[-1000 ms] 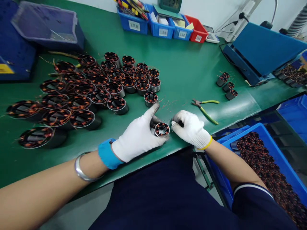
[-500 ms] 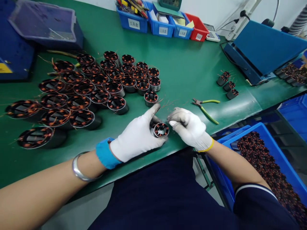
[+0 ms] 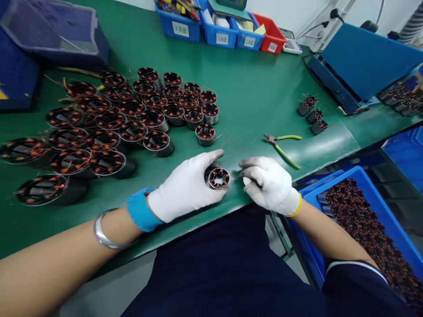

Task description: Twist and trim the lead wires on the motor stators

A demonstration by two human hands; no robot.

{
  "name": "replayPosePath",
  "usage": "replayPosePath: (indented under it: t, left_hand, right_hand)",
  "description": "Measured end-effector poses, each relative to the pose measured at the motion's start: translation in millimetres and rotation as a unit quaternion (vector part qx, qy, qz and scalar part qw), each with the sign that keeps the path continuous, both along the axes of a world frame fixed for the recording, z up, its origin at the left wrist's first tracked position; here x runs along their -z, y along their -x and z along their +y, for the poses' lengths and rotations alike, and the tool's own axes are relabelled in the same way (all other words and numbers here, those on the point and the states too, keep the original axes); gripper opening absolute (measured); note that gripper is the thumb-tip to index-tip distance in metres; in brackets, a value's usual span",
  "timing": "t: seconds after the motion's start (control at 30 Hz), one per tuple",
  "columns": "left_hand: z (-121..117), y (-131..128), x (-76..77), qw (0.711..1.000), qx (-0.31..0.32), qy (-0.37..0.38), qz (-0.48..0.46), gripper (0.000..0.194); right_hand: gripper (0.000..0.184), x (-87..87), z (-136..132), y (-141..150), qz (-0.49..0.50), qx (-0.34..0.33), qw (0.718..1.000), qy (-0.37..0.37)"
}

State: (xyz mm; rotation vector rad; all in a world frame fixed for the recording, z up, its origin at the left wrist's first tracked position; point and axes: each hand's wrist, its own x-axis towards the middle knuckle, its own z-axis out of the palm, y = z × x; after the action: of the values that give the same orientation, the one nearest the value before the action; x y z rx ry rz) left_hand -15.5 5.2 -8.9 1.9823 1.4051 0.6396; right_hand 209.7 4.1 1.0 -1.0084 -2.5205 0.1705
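Gloved in white, my left hand (image 3: 188,187) is wrapped round a small motor stator (image 3: 212,177), a dark metal cylinder with copper windings round its open upper end. A short gap to the right, my right hand (image 3: 269,182), also gloved, has its fingers curled with thumb and forefinger pressed together. Anything in that pinch is too small to make out. Just beyond the left hand stands another stator (image 3: 205,140), with loose copper wire bits (image 3: 228,141) beside it. Green-handled cutting pliers (image 3: 283,149) lie open on the bench past my right hand.
Several stators (image 3: 153,119) with wire ends sticking out crowd the left of the green bench (image 3: 244,88). Three more (image 3: 314,115) stand near a blue machine (image 3: 363,66). Blue tool bins (image 3: 220,39) line the back. A blue crate (image 3: 390,224) full of stators is at right, below.
My right hand has drawn away to the right and slightly toward me, widening the gap to the stator. My left hand still holds the stator. The view has shifted slightly.
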Motion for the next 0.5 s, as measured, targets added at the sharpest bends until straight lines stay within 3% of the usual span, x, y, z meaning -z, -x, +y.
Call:
replayPosePath:
  t: [0.13,0.33,0.5]
  left_hand:
    - [0,5,3.1,0.999,-0.007,-0.053,-0.004,0.08]
    - [-4,4,3.4,0.997,0.018,-0.079,-0.002,0.045]
    - [2,5,2.2,0.995,0.022,-0.095,0.035,0.034]
  right_hand:
    - [0.069,-4.9,-8,14,-0.086,0.035,0.995,0.044]
    - [0.043,11.5,-3,37,-0.241,0.091,0.962,0.096]
    - [0.033,-6.7,6,13,-0.257,0.102,0.955,0.104]
